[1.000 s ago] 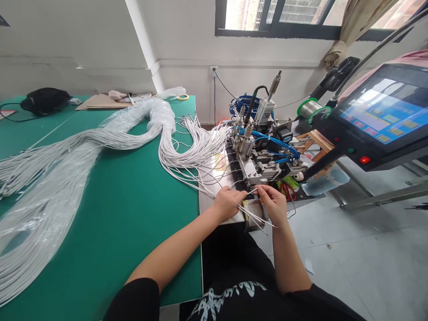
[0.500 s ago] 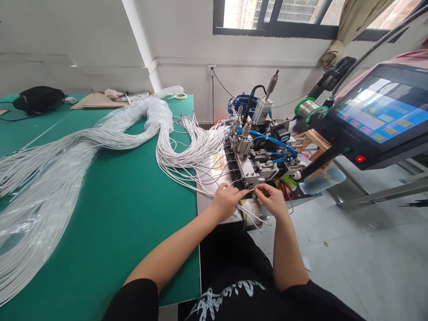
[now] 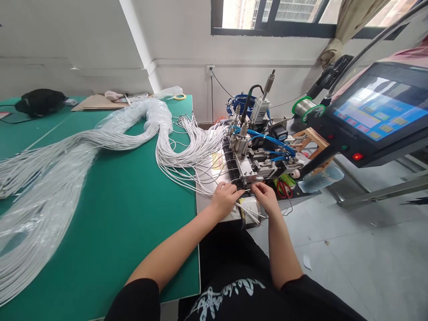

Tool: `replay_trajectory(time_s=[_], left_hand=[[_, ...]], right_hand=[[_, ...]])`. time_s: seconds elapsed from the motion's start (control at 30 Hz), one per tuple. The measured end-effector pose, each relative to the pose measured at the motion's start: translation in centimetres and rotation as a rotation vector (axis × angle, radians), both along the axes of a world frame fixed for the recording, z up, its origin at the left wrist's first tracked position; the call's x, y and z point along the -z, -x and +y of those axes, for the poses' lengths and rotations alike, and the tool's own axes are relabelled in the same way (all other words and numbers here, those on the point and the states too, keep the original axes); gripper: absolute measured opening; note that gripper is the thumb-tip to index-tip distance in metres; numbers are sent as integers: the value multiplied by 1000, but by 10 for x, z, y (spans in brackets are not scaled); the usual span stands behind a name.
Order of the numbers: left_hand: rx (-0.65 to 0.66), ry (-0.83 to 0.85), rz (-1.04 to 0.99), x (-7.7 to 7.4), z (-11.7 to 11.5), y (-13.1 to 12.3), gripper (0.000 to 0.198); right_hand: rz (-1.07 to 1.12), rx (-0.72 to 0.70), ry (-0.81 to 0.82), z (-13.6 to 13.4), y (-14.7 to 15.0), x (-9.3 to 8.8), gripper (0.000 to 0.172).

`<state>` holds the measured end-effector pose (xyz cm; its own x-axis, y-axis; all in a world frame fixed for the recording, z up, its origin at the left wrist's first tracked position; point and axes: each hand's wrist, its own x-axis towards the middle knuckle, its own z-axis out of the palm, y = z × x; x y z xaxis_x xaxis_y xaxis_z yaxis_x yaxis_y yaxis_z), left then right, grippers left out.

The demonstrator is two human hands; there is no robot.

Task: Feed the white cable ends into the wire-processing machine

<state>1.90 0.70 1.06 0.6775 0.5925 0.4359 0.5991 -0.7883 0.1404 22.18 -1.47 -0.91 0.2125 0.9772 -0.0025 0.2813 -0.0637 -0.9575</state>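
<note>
My left hand (image 3: pixel 224 199) is closed round a small bunch of thin white wires (image 3: pixel 250 211) whose free ends stick out toward me. My right hand (image 3: pixel 265 197) pinches one white wire, its tip held against the front of a small metal machine (image 3: pixel 254 166) with blue air hoses. Both hands sit close together at the machine's near edge, over a steel plate (image 3: pixel 204 206). A large spread of white wires (image 3: pixel 187 149) fans across the green table (image 3: pixel 117 223) toward the machine.
A long plastic-wrapped bundle of white wires (image 3: pixel 50 178) lies across the table's left. A touchscreen panel (image 3: pixel 374 111) stands at right beside a solder spool (image 3: pixel 302 106). Red-handled scissors (image 3: pixel 283 189) lie by the machine. A black bag (image 3: pixel 40 101) rests far left.
Both hands have moved slightly forward toward the machine's front, bringing the pinched wire tip up to it. The view has shifted a little.
</note>
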Motion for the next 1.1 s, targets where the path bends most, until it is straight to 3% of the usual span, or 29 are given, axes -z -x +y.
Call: replay_trajectory(time_s=[0.5,0.77,1.1], left_hand=[[-27,33,66,-2,-2,-1,38],[-12,62,115,-6,-3,-2,47],[-35,84,200,-10,-5,-6,55]], right_hand=[[18,-172,67,-3,-5,-5,31],[-25,-138,-31,1,-1,-4,33],[267,-148,77,4,0,10,35]])
